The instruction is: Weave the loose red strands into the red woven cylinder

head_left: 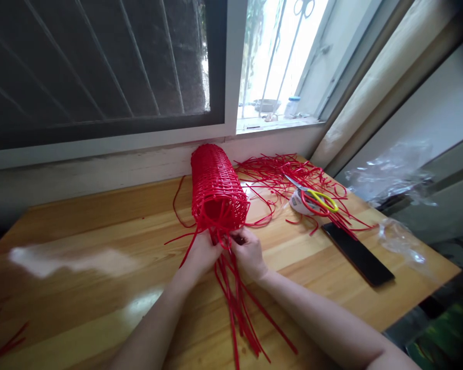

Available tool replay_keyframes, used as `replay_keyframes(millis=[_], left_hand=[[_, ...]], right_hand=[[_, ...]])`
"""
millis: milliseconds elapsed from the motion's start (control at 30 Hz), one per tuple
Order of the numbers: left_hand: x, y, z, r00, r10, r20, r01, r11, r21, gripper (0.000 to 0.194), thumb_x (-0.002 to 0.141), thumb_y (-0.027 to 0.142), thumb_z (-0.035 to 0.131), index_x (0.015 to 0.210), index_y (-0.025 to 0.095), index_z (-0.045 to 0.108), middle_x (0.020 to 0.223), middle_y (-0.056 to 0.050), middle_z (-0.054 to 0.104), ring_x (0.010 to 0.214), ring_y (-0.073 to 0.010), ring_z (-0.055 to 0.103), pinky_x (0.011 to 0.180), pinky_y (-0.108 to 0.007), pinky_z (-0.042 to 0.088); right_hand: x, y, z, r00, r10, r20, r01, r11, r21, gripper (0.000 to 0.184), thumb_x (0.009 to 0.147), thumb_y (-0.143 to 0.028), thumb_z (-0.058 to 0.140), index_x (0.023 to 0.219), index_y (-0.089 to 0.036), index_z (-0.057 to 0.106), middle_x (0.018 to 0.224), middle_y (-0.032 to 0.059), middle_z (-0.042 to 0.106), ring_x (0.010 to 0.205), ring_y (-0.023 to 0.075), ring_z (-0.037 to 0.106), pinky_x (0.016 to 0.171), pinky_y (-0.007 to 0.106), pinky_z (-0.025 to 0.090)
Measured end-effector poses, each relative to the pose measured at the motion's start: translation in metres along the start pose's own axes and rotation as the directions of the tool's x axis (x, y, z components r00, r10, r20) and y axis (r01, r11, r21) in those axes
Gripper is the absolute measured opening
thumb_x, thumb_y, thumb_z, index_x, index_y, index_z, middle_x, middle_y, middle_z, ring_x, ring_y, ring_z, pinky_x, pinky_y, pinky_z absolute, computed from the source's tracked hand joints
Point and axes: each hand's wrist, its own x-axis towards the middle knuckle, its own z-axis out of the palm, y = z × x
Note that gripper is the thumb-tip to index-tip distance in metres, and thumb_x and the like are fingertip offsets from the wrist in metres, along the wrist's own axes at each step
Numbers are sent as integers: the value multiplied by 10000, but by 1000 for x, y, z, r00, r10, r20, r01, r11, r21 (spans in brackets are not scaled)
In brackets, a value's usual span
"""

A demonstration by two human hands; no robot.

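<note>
A red woven basket lies on its side on the wooden table, its open end facing me. Long loose red strands trail from that end toward me. My left hand is closed on strands at the basket's near rim. My right hand pinches strands right beside it, fingers curled at the rim.
A heap of loose red strands lies at the back right, with yellow-handled scissors on a white object. A black phone lies near the right edge. Clear plastic wrap hangs off the right side. A window wall runs behind.
</note>
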Motion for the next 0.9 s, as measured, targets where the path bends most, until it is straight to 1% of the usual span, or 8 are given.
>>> replay_keyframes(millis=[200, 333, 467, 533, 600, 667, 800, 900], left_hand=[[-1, -3, 6, 999, 30, -15, -30, 998, 48, 126, 698, 202, 556, 767, 189, 661, 757, -26, 705, 687, -205, 636, 617, -275, 481], [-1, -2, 12, 998, 66, -11, -65, 997, 37, 171, 722, 153, 512, 795, 187, 663, 801, -32, 706, 730, -195, 635, 667, -274, 484], [-3, -2, 18, 996, 85, 14, -85, 996, 15, 196, 726, 142, 511, 835, 194, 665, 814, -31, 703, 761, -193, 629, 701, -279, 477], [-4, -5, 20, 997, 79, 13, -79, 997, 15, 211, 719, 137, 515, 856, 195, 664, 826, -37, 701, 781, -199, 625, 718, -289, 466], [-5, -8, 20, 998, 63, -6, -63, 998, 18, 205, 721, 145, 521, 864, 188, 661, 828, -48, 696, 779, -203, 618, 734, -305, 455], [-6, -11, 21, 999, 48, -20, -48, 999, 8, 201, 742, 181, 524, 892, 184, 659, 833, -50, 693, 765, -198, 612, 742, -312, 450], [-6, -16, 20, 999, 37, 20, -35, 994, -99, 258, 781, 268, 530, 999, 187, 642, 894, -40, 699, 802, -187, 621, 752, -296, 464], [-5, -18, 21, 998, 16, 61, -4, 980, -197, 245, 771, 295, 557, 947, 164, 667, 860, -46, 715, 794, -195, 638, 743, -297, 482]], right_hand=[[-1, -1, -2, 995, 98, -31, -94, 991, 96, 98, 753, -252, 578, 735, -174, 634, 724, 37, 648, 672, 150, 576, 648, 267, 466], [-3, 1, -6, 991, 133, -33, -127, 983, 129, 118, 745, -260, 572, 729, -164, 638, 725, 38, 645, 666, 148, 564, 654, 271, 460], [-3, 0, -12, 973, 231, 7, -227, 947, 227, 131, 710, -281, 595, 709, -156, 634, 707, 36, 646, 662, 149, 554, 652, 273, 448], [0, -1, -14, 942, 334, 34, -330, 901, 281, 164, 668, -315, 620, 699, -154, 623, 684, 24, 636, 632, 136, 534, 622, 258, 432], [3, -1, -17, 892, 445, 77, -446, 841, 306, 227, 630, -372, 627, 690, -155, 599, 629, -1, 600, 555, 108, 484, 544, 235, 394], [7, 0, -20, 842, 519, 145, -538, 790, 294, 271, 609, -416, 612, 678, -158, 568, 551, -30, 536, 465, 79, 405, 454, 219, 328], [10, 2, -32, 755, 562, 338, -635, 754, 167, 221, 587, -369, 601, 615, -160, 536, 450, -61, 439, 379, 55, 331, 380, 200, 250], [7, 4, -48, 677, 585, 447, -652, 758, -4, 165, 578, -303, 604, 552, -163, 522, 404, -72, 413, 356, 50, 328, 364, 186, 224]])
